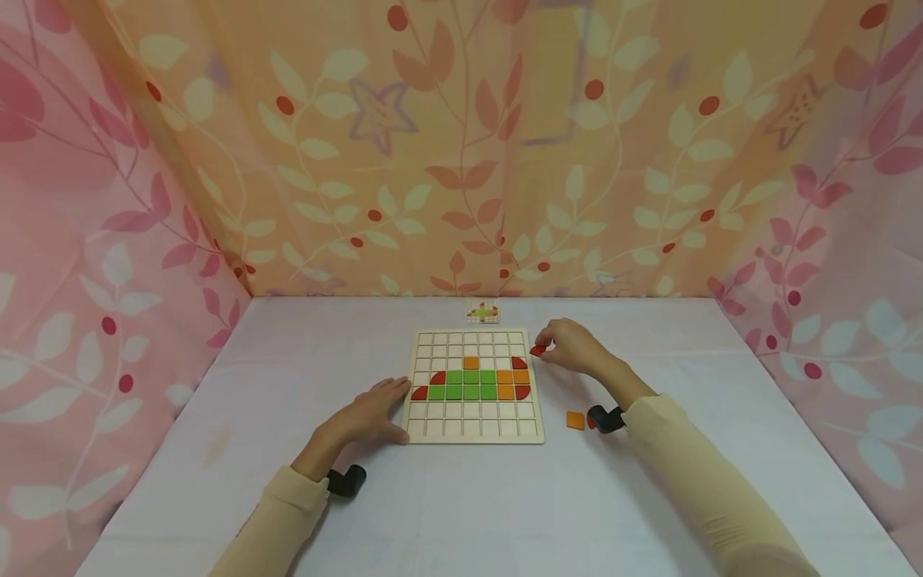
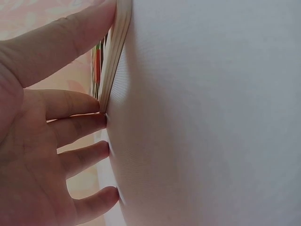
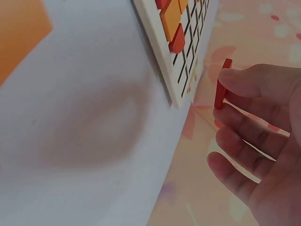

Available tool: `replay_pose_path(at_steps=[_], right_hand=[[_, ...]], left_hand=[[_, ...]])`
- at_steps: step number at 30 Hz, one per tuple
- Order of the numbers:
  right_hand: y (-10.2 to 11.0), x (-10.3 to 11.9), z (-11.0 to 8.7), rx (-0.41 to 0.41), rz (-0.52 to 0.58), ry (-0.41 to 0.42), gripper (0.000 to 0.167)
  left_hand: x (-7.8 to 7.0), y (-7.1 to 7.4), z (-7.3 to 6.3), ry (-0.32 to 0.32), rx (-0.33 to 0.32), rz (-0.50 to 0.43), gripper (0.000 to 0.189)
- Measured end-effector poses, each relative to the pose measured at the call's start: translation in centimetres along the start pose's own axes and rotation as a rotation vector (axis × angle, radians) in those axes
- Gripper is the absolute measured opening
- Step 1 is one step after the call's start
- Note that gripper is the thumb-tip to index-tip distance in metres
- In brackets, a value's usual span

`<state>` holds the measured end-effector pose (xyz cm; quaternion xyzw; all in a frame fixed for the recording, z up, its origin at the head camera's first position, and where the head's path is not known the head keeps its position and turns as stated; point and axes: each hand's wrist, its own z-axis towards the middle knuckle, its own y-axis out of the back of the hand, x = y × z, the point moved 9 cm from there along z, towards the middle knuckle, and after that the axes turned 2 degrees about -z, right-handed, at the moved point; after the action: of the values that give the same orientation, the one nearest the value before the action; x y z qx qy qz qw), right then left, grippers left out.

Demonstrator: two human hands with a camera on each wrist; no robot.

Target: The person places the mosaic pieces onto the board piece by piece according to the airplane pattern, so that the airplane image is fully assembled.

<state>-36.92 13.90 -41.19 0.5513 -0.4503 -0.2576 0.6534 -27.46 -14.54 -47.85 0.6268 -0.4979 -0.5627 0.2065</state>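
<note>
A pale wooden grid board (image 1: pixel 472 430) lies on the table with green tiles (image 1: pixel 471 385), orange tiles (image 1: pixel 505 385) and rounded red tiles (image 1: pixel 420 393) in its cells. One orange tile (image 1: pixel 471 363) sits alone above the green ones. My left hand (image 1: pixel 368 413) rests at the board's left side, thumb and fingertips against its edge, as the left wrist view also shows. Just off the board's upper right edge, my right hand (image 1: pixel 573 346) pinches a red tile (image 3: pixel 223 84) between thumb and fingers, held up above the table.
Beside the right forearm lie a loose orange tile (image 1: pixel 574 421) and a red tile (image 1: pixel 591 418), the latter partly hidden by the wrist camera (image 1: pixel 606 419). A small pattern card (image 1: pixel 482 311) is behind the board. Patterned curtains (image 1: pixel 461 144) surround the white table (image 1: pixel 461 513).
</note>
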Motion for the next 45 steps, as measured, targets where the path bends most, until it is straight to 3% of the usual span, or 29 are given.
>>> replay_pose_path(at_steps=[15,25,40,45], right_hand=[[-1.7,4.0,4.2,0.058,-0.035,0.074,0.018],[-2.9,5.7,6.0,0.036,-0.052,0.129,0.018],[-4.8,7.4,8.7,0.090,-0.054,0.173,0.012],[-5.7,7.3,9.1,0.117,-0.060,0.148,0.015]], left_hand=[[0.0,-0.1,-0.1,0.010,0.002,-0.003,0.094],[0.0,-0.2,0.0,0.015,0.004,-0.010,0.095],[-0.2,0.1,0.0,-0.006,-0.007,-0.004,0.094],[-0.1,0.0,0.0,-0.001,-0.010,-0.010,0.094]])
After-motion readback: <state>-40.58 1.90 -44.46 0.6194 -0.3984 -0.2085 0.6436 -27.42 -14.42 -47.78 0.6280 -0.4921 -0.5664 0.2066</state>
